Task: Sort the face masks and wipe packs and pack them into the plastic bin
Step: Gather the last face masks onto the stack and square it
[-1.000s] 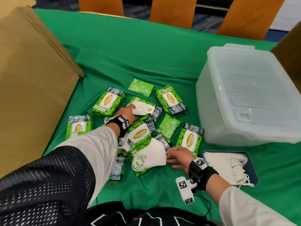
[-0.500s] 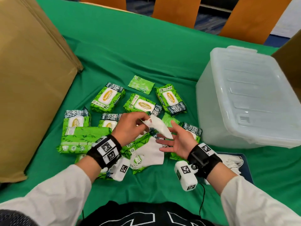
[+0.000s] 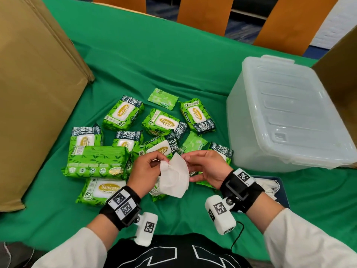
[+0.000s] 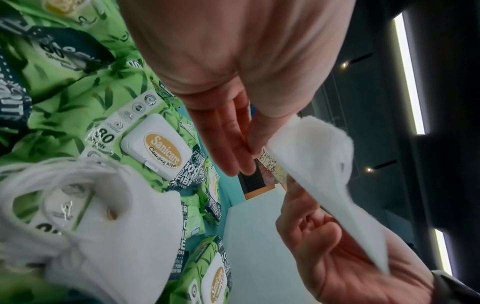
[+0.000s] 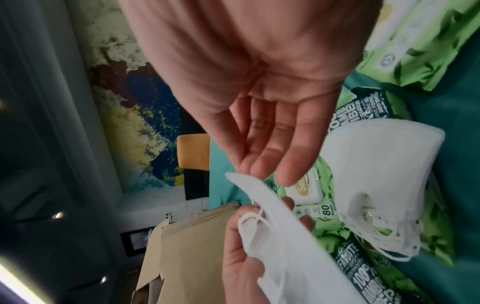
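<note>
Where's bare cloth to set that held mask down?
Bare green cloth between the wrists, near the person; more beyond the small sachet, toward the chairs. Crowded: the wipe packs from cardboard box to plastic bin.

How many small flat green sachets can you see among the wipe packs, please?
2: one sachet at the pile's far edge, another sachet just beyond the right hand; others may lie hidden beneath the packs.

White mask, leaf-patterned green packs
</note>
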`<control>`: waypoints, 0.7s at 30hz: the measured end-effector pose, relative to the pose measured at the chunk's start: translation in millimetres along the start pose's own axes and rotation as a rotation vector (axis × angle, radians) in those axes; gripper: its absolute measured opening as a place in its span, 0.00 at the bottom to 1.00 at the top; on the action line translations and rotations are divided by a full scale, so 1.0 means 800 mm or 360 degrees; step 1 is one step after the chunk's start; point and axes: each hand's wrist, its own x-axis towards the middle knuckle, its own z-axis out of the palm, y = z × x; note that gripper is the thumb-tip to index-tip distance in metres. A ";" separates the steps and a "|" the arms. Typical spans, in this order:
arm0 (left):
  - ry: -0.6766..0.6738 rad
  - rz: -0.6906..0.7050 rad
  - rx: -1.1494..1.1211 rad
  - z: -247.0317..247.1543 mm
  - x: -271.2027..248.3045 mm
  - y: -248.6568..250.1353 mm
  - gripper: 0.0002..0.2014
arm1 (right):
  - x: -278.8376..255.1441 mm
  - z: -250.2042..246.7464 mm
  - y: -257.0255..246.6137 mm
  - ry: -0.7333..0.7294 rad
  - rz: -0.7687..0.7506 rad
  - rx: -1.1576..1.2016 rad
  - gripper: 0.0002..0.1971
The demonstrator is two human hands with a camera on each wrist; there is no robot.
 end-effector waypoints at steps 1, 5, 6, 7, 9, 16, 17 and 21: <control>0.0004 -0.0007 -0.0023 0.002 -0.001 0.002 0.15 | -0.002 0.000 -0.001 0.0021 -0.0027 -0.0043 0.12; -0.0005 0.0004 -0.0135 0.011 -0.001 0.010 0.19 | -0.008 0.003 0.003 0.0033 0.0007 -0.0063 0.14; -0.0001 0.0010 -0.0158 0.013 -0.001 0.013 0.20 | -0.008 0.003 0.006 0.0009 0.0038 -0.0034 0.13; 0.0016 0.0016 -0.0190 0.014 0.000 0.016 0.19 | -0.007 0.003 0.010 -0.0005 0.0056 -0.0016 0.12; 0.0096 0.0021 -0.0269 0.017 0.002 0.021 0.16 | -0.006 0.001 0.018 0.0012 0.0042 -0.0034 0.10; 0.0102 -0.0162 -0.0398 0.008 0.008 0.030 0.13 | -0.012 -0.002 0.015 0.0327 -0.0404 -0.0225 0.03; 0.0097 -0.0216 -0.0453 0.004 0.010 0.032 0.13 | -0.013 -0.004 0.011 0.0351 -0.0488 -0.0334 0.04; -0.0163 -0.0292 -0.0528 -0.009 0.016 0.036 0.17 | -0.020 -0.006 -0.003 0.0291 -0.0753 -0.0899 0.05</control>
